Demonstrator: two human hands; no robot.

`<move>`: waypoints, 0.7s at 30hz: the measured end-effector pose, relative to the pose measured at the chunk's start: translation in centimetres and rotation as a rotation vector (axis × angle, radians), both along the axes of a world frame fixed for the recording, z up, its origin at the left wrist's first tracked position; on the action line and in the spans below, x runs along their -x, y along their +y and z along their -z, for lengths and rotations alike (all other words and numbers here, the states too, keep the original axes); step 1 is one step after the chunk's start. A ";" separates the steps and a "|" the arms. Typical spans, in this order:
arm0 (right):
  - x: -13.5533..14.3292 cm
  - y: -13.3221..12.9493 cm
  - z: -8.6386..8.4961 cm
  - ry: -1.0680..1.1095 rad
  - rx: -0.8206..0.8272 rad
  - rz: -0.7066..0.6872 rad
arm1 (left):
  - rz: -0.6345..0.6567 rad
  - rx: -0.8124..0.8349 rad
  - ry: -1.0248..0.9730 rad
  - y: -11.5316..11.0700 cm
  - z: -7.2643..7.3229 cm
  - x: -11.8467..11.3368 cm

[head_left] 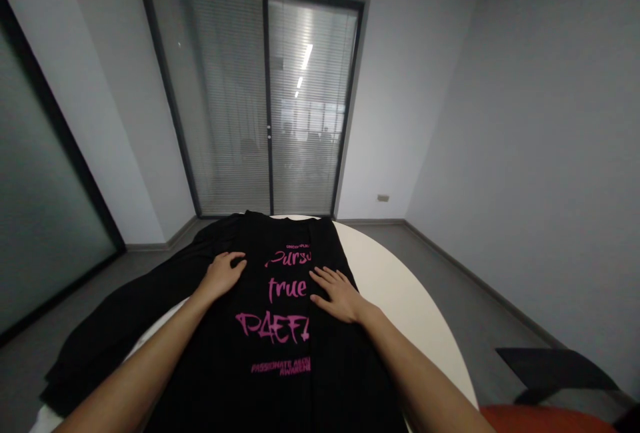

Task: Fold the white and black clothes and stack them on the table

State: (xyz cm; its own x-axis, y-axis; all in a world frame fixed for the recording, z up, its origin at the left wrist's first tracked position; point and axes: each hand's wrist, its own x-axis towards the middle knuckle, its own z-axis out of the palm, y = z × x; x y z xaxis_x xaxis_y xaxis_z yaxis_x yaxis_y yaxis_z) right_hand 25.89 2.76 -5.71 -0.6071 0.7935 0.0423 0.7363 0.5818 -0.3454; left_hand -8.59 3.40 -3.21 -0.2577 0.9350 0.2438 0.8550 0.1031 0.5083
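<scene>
A black garment with pink lettering (287, 286) lies spread over a round white table, its right side folded inward as a long strip (333, 353) that cuts off the ends of the printed words. My right hand (337, 293) rests flat on this folded strip, fingers stretched out toward its inner edge. On the left part of the garment lies my left hand (225, 273), its fingers bent and a small gap showing between thumb and forefinger. A long black sleeve (115, 306) reaches out to the left and droops past the table's edge.
The white tabletop (395, 280) shows along the right. At the lower right stands a chair with a red seat (545, 418) and a black armrest (557, 368). Glass panels with blinds (215, 106) stand beyond the table, and a grey wall (540, 153) rises on the right.
</scene>
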 end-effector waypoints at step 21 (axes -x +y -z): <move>0.0 -0.3 -0.2 0.024 -0.005 0.007 | 0.228 -0.091 0.126 3.0 -2.6 -6.1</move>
